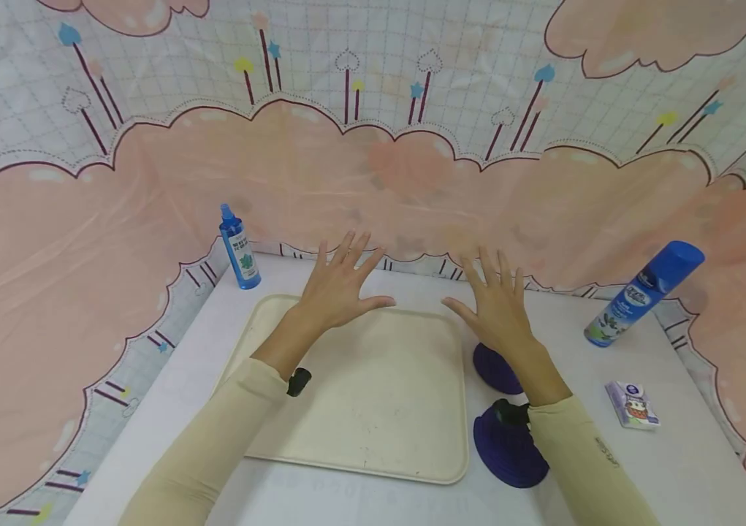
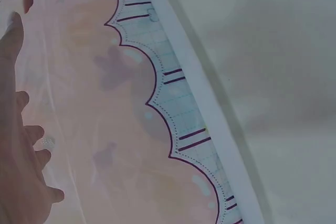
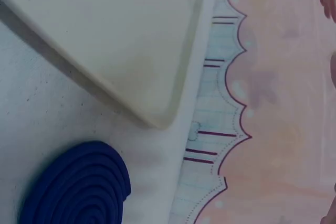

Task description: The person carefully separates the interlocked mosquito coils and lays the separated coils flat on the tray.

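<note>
My left hand (image 1: pixel 336 288) is raised over the far left part of a cream tray (image 1: pixel 373 394), fingers spread and holding nothing. On the other side my right hand (image 1: pixel 499 310) is held up the same way, thumb pointing inward, over the area beside the tray's far right corner. Below the right hand and forearm lie two dark blue ridged, rounded pieces (image 1: pixel 511 453), partly covered by the arm. In the right wrist view one blue piece (image 3: pixel 79 187) shows curved concentric ridges. The left wrist view has the left hand's fingers (image 2: pixel 23 145) along its left edge.
A blue spray bottle (image 1: pixel 240 248) stands at the back left of the white table (image 1: pixel 425 504). At the right are a blue aerosol can (image 1: pixel 642 296) and a small purple-white packet (image 1: pixel 633 405). A patterned pink curtain (image 1: pixel 320 175) surrounds the table's back and sides.
</note>
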`<state>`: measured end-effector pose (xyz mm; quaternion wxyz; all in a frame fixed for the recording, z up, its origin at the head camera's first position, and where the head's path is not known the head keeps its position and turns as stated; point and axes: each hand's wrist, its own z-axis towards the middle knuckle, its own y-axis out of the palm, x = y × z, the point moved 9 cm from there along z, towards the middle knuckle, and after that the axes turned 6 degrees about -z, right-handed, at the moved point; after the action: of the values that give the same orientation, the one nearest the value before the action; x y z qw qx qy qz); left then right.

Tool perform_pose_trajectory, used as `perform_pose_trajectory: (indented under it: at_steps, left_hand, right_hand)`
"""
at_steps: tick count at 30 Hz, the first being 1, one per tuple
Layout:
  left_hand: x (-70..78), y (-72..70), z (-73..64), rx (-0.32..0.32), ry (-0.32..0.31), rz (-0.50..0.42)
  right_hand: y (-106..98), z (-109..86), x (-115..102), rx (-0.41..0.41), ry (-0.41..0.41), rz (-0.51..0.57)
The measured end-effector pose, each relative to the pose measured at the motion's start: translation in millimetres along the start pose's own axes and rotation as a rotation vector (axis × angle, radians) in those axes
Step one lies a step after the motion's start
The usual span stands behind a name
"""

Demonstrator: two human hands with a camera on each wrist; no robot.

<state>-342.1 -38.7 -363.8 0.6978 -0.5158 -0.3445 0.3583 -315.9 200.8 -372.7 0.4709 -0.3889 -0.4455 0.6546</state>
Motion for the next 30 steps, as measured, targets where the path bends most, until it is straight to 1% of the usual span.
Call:
perform_pose_trajectory:
  at_steps: [3, 7, 10, 13, 16, 20, 25, 30]
  left_hand:
    - [7.5, -3.5, 0.6, 0.009, 0.019, -0.017]
    - [18.0, -7.0, 0.8, 0.017, 0.041, -0.061]
    - [26.7, -6.3, 0.6, 0.010, 0.044, -0.095]
    - [38.3, -2.2, -0.3, 0.000, 0.053, -0.116]
    - [52.3, 6.1, -1.8, -0.017, 0.076, -0.130]
    - [72.5, 22.0, -4.7, -0.052, 0.123, -0.140]
    - [98.2, 44.5, -11.7, -0.101, 0.187, -0.162]
    - [122.8, 61.8, -20.2, -0.130, 0.238, -0.235]
  right_hand:
    - [-7, -9.5, 8, 0.009, 0.000, 0.012]
    - [-17, -22.4, 19, 0.022, -0.014, 0.020]
    - [-21, -31.6, 29, 0.000, -0.012, 0.031]
    - [-23, -43.0, 39, -0.023, -0.002, 0.034]
    - [-23, -57.6, 49, -0.042, 0.011, 0.018]
    - [-19, -78.5, 60, -0.066, 0.034, 0.017]
    - [-11, -107.8, 74, -0.115, 0.083, 0.073]
    - [1, -136.4, 82, -0.148, 0.120, 0.132]
